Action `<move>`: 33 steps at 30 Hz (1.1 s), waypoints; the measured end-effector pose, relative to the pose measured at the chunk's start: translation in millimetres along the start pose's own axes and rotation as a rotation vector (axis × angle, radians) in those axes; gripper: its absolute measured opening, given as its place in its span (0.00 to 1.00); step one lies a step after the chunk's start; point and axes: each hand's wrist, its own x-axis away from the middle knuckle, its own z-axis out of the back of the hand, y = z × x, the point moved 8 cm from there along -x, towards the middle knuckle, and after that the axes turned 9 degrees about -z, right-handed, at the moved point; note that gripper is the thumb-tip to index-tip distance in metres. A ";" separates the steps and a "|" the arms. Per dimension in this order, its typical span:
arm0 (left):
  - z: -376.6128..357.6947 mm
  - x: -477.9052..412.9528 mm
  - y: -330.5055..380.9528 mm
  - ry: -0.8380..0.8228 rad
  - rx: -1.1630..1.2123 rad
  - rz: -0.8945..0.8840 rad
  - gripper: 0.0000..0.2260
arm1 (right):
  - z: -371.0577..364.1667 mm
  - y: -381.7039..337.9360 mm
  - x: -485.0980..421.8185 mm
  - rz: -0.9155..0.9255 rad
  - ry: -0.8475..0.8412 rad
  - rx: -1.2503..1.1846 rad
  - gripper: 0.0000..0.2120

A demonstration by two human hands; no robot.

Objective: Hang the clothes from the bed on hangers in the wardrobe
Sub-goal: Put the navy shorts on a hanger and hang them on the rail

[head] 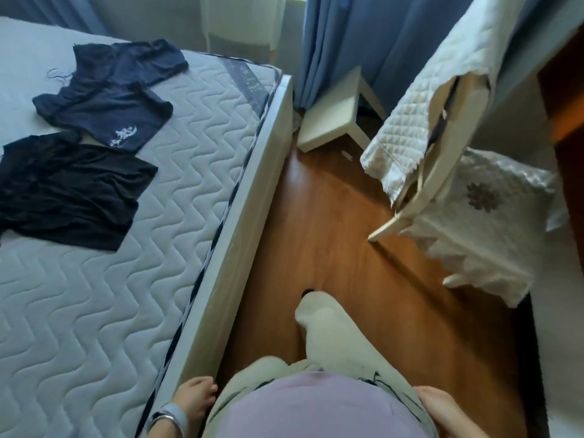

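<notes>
Three dark garments lie flat on the bare quilted mattress point(177, 191) at the left. A black top point(69, 191) is nearest. A navy top with a white print point(104, 115) lies beyond it, and another dark top point(136, 61) is farthest. My left hand point(194, 403) hangs low by the bed's edge, fingers loosely curled, holding nothing. My right hand point(442, 409) hangs at my right hip, also with nothing in it. Both hands are well away from the clothes. No hangers are visible, and the dark opening at the right edge cannot be told as a wardrobe.
A wooden floor strip point(331, 232) runs between the bed and a chair point(426, 191) draped with a white quilted cover point(436, 90). A white cushion point(480, 222) sits on it. A low white stool point(335, 112) stands by blue curtains point(363, 36). My socked foot point(325, 324) is forward.
</notes>
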 end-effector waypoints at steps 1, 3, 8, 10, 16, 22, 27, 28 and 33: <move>-12.7 0.9 21.2 0.013 0.003 -0.002 0.08 | 11.4 -30.0 -3.4 0.021 0.010 0.025 0.12; -35.9 -4.0 70.7 0.023 0.022 -0.077 0.04 | 27.4 -100.3 -9.0 0.066 0.015 0.081 0.12; -54.1 -23.3 163.8 0.069 0.085 -0.203 0.06 | 30.0 -287.6 2.8 0.269 -0.009 0.176 0.07; -52.0 -36.2 182.8 0.108 0.113 -0.146 0.07 | 17.6 -350.4 5.0 0.327 -0.056 0.192 0.07; -49.1 -86.9 255.1 0.181 0.163 -0.064 0.10 | -16.5 -473.1 -16.9 0.300 -0.084 0.245 0.06; -37.1 -137.2 391.1 0.158 0.252 -0.104 0.05 | -26.0 -572.5 -18.4 0.189 -0.066 0.408 0.08; -18.2 -151.9 498.2 0.188 0.313 -0.265 0.07 | -55.7 -701.2 7.7 0.286 -0.016 0.493 0.06; -13.7 -154.7 511.7 0.202 0.328 -0.277 0.08 | -69.5 -726.0 16.2 0.300 -0.041 0.537 0.05; 14.0 -187.0 541.3 0.345 0.435 -0.165 0.13 | -162.3 -846.1 39.0 0.419 -0.141 0.843 0.09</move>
